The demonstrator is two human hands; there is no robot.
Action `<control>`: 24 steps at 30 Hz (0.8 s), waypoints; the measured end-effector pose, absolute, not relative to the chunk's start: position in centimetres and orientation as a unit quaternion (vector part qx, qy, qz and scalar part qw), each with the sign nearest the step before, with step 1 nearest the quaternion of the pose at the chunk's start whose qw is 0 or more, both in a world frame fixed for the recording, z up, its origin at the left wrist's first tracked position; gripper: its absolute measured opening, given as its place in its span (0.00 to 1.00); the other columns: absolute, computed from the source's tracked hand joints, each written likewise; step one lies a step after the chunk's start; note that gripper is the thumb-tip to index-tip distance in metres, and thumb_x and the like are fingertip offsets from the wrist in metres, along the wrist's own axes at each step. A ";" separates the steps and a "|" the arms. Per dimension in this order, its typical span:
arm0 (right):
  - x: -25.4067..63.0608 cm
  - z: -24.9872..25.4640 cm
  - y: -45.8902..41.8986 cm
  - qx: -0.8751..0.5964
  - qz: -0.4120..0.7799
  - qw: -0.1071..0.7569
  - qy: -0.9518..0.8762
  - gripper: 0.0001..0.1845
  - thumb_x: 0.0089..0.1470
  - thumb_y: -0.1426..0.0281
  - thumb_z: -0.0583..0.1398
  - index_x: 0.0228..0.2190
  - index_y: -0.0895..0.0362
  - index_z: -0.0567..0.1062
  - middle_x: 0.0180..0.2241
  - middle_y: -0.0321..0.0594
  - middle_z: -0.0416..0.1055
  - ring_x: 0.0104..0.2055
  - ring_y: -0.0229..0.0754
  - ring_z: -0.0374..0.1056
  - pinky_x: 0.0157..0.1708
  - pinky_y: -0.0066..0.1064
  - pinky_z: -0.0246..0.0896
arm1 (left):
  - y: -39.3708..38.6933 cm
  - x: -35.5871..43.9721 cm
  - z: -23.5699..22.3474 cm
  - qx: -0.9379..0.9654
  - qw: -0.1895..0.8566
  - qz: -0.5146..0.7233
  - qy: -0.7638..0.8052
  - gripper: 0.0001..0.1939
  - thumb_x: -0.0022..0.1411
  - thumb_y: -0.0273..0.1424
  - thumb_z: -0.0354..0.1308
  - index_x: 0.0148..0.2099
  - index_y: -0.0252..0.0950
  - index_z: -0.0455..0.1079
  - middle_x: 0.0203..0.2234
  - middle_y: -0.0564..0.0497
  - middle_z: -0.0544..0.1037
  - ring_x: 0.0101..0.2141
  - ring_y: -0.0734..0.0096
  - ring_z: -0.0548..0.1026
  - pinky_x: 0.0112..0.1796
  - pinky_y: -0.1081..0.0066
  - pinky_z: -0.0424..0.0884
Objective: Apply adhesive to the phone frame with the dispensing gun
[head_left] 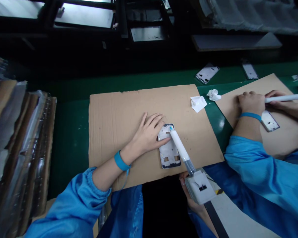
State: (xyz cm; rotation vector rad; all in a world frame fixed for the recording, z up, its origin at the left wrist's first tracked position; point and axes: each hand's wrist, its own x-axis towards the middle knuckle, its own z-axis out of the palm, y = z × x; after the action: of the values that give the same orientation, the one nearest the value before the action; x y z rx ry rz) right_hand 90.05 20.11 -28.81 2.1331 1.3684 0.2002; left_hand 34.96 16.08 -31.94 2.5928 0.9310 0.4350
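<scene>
The phone frame (168, 152) lies flat on the cardboard sheet (111, 122), right of that sheet's middle, its lower end just short of the sheet's near edge. It is a silvery-grey plate with rounded corners and a dark rim, long side running away from the near edge and leaning slightly left at the far end. Two squarish openings near the lower end show brown through them; part of its left side is covered. The handheld tool (180, 147) slants over the sheet's near edge: a white tube, blue at the tip, over the frame's upper end, a greyish section behind, then a pale block with a dark slot beyond the sheet.
</scene>
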 end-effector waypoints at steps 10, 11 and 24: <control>89.2 -28.4 20.1 0.787 0.092 0.341 0.505 0.34 0.77 0.79 0.42 0.65 0.72 0.81 0.64 0.68 0.74 0.68 0.57 0.69 0.57 0.49 0.68 | 16.1 34.9 -31.7 0.918 0.176 0.145 0.326 0.33 0.83 0.58 0.57 0.72 0.38 0.73 0.80 0.36 0.69 0.81 0.40 0.64 0.83 0.30 0.44; 89.1 -28.4 20.1 0.787 0.094 0.342 0.505 0.34 0.77 0.79 0.41 0.65 0.72 0.81 0.64 0.68 0.74 0.68 0.57 0.69 0.58 0.48 0.68 | 16.1 34.9 -31.6 0.917 0.176 0.144 0.326 0.33 0.83 0.58 0.57 0.72 0.38 0.73 0.80 0.37 0.69 0.81 0.40 0.64 0.83 0.31 0.45; 88.9 -28.7 19.9 0.790 0.092 0.339 0.502 0.29 0.69 0.84 0.49 0.61 0.69 0.82 0.63 0.65 0.73 0.67 0.57 0.68 0.58 0.46 0.66 | 16.0 34.9 -32.1 0.918 0.167 0.149 0.327 0.33 0.83 0.58 0.59 0.71 0.37 0.74 0.79 0.36 0.70 0.81 0.41 0.64 0.83 0.31 0.45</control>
State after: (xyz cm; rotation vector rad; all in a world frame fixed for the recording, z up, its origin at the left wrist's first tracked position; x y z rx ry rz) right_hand 88.93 19.93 -28.66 2.0576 1.3074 0.2387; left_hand 34.88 16.02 -32.06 2.6130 0.9293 0.4252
